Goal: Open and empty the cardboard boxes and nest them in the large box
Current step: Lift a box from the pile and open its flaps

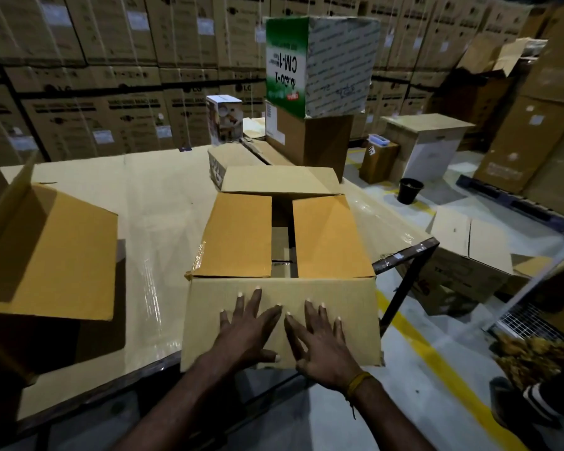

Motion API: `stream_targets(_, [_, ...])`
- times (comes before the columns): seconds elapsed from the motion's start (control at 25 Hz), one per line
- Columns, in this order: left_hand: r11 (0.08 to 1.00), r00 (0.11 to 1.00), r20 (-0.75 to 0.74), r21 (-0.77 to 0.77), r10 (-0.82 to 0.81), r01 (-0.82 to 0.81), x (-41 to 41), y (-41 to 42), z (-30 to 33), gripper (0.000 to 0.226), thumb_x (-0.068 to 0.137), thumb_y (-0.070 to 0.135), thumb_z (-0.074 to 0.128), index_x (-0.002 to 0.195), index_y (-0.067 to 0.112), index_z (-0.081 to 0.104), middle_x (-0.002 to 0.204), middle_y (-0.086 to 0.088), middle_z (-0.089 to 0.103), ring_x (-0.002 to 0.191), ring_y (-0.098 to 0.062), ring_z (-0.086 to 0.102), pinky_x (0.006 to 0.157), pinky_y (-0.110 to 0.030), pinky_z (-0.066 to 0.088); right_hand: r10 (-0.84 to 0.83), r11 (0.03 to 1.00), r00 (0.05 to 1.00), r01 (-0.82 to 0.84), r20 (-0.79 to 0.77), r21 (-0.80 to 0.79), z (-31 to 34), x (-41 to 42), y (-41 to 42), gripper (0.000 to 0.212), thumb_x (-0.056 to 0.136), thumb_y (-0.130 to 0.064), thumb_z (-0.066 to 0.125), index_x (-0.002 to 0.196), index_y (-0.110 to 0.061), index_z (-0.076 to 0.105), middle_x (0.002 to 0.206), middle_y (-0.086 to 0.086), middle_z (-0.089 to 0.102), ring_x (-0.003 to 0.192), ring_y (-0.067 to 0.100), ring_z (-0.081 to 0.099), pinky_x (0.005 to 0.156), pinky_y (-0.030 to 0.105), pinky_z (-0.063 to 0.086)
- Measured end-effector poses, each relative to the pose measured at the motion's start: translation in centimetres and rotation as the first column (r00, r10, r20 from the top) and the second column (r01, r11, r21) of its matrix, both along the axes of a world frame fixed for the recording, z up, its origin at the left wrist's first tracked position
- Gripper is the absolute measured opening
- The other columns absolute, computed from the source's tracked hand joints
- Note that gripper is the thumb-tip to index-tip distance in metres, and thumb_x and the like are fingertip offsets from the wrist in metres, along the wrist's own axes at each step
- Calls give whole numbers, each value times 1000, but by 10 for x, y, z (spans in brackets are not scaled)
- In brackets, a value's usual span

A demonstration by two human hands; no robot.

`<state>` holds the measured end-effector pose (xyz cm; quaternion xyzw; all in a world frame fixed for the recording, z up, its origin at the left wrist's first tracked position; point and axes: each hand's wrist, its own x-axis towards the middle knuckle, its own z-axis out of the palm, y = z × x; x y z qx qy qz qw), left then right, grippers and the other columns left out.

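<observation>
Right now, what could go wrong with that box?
The box sits near the table corner, its near flap hanging past the edge under both hands, left and right. A hard pull might slide it off. The tall stack behind could topple if bumped.

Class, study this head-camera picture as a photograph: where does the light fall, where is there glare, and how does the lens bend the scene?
Head view: light falls brightest on the table and the open box that both hands, left and right, press flat; plastic wrap on the tabletop glints; the edges fall dark; the wide lens bows the stacked cartons; the far labels are too soft to read.
</observation>
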<state>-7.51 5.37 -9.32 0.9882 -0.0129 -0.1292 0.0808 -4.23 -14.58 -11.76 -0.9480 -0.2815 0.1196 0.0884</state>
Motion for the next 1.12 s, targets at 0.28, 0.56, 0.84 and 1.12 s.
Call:
stream_targets(0.28, [993,969,239,-112,65,-39,71,33,-3,57,97,63,30,150,46,24,165,1,10,152,-25,1,118,-55,-3,-228,962,958,194,175,191,-2,60,41,70,84,-58,1,153,-48,6,164,-8,-19,148,25,-25,117,55,-13])
stream_targets(0.56, [995,963,269,-97,10,17,124,46,-2,69,90,62,-2,147,46,33,163,3,21,152,-24,10,119,-53,7,-488,871,845,454,221,186,21,107,81,69,90,-58,7,144,-39,45,160,7,30,150,40,10,119,58,-5])
stream_targets(0.84, [991,979,175,-75,-101,115,192,47,-2,69,93,46,56,152,43,21,165,-5,10,151,-31,7,119,-57,6,-611,792,791,610,44,28,40,160,95,85,86,-41,69,153,-40,15,161,20,-18,146,51,-12,114,68,5])
stream_targets(1.12, [971,948,253,-95,-190,220,234,25,-3,71,101,52,40,157,34,0,166,4,-8,152,-24,5,118,-59,4,-507,862,694,405,511,305,32,146,84,78,75,-19,79,145,-33,46,163,16,18,146,39,28,105,57,40])
